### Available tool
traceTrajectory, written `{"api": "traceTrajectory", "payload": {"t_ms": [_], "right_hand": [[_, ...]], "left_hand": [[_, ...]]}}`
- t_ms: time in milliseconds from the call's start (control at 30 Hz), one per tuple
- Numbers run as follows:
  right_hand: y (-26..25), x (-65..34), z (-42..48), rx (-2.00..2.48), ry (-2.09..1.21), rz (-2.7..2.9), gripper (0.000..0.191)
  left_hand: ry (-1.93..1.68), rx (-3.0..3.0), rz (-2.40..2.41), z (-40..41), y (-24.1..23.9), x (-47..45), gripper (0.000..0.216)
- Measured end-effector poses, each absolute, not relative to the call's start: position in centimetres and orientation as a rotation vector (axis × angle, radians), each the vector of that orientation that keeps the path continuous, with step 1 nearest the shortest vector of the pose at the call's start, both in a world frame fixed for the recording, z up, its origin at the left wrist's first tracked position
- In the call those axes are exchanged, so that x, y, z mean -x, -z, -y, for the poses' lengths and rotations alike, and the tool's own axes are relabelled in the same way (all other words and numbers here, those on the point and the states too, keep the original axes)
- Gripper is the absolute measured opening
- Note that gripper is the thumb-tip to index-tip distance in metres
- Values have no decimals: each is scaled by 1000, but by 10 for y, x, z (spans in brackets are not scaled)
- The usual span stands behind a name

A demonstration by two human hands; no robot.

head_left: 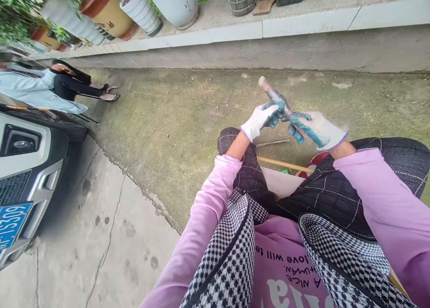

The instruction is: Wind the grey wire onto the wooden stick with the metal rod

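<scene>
Both my hands wear white gloves with blue-green coated fingers. A short, thick wooden stick (266, 84), wound near its far end with a shiny, silvery wrap (277, 97), slants up and left above my lap. My left hand (265, 117) has its fingers closed round the stick just below the wrapped part. My right hand (312, 127) is closed on its lower end, which the glove partly hides. I cannot tell whether the wrap is film or wire. Below the hands lie a thin twig (273, 143) and a yellowish rod (285, 164) near my lap.
A ledge (215, 36) with flower pots (174, 5) runs along the far side. At the left, a seated person (40, 86) is beside a parked car (30, 164). A red shoe (314, 161) shows between my checked trouser legs. Cracked concrete (117, 236) borders the mossy ground.
</scene>
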State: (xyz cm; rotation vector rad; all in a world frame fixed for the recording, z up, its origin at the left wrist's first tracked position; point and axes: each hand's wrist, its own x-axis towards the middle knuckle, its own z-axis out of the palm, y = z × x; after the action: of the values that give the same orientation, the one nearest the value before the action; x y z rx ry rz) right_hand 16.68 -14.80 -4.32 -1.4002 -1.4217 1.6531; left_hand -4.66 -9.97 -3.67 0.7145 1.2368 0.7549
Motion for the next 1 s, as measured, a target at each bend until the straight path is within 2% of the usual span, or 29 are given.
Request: {"api": "traceTrajectory", "payload": {"t_ms": [67, 167, 433, 600, 833, 1000], "right_hand": [[37, -170, 151, 1226, -1838, 1261, 72], [31, -173, 151, 1202, -1845, 1183, 79], [33, -176, 148, 1147, -1938, 1116, 72], [33, -176, 148, 1212, -1858, 1132, 71], [42, -169, 143, 1548, -1538, 1247, 40], [47, -166, 141, 1864, -895, 1815, 15]], "left_hand": [[-752, -708, -1206, 101, 34, 48, 43], [-744, -743, -1180, 103, 32, 49, 47], [-751, -782, -1180, 105, 30, 49, 48], [-744, -773, -1189, 105, 26, 46, 45], [-703, -776, -1233, 101, 34, 45, 29], [-700, -730, -1269, 99, 38, 43, 34]]}}
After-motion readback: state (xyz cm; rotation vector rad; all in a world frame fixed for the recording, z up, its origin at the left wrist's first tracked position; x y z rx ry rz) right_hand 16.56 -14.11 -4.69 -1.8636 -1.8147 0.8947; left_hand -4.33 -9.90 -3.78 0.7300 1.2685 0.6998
